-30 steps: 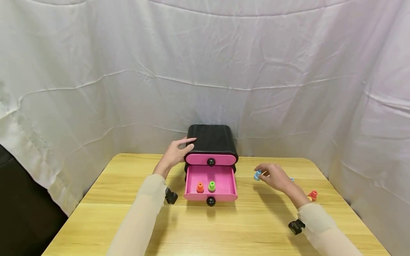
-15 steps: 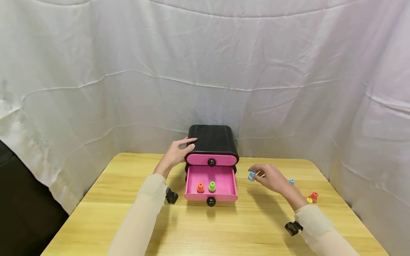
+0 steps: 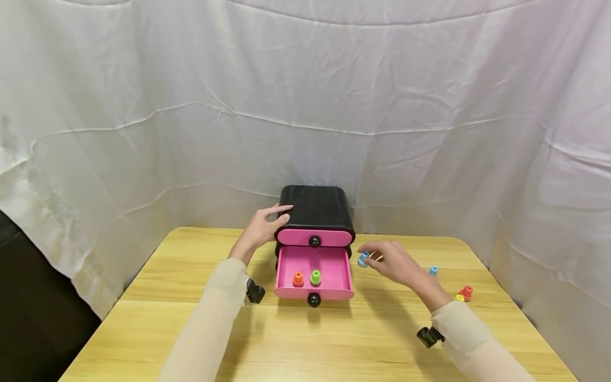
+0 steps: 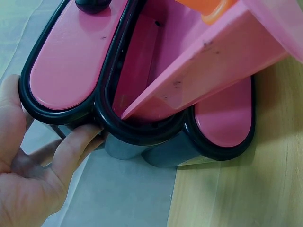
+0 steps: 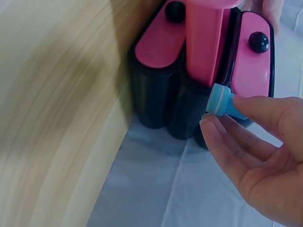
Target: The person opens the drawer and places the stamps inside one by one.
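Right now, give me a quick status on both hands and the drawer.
Left hand braces the black drawer unit. Right hand pinches a blue peg beside the open pink drawer. Path to drawer clear.

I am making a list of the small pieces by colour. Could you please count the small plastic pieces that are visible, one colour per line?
Orange pieces: 1
Green pieces: 1
Blue pieces: 2
Red pieces: 1
Yellow pieces: 1
Total: 6
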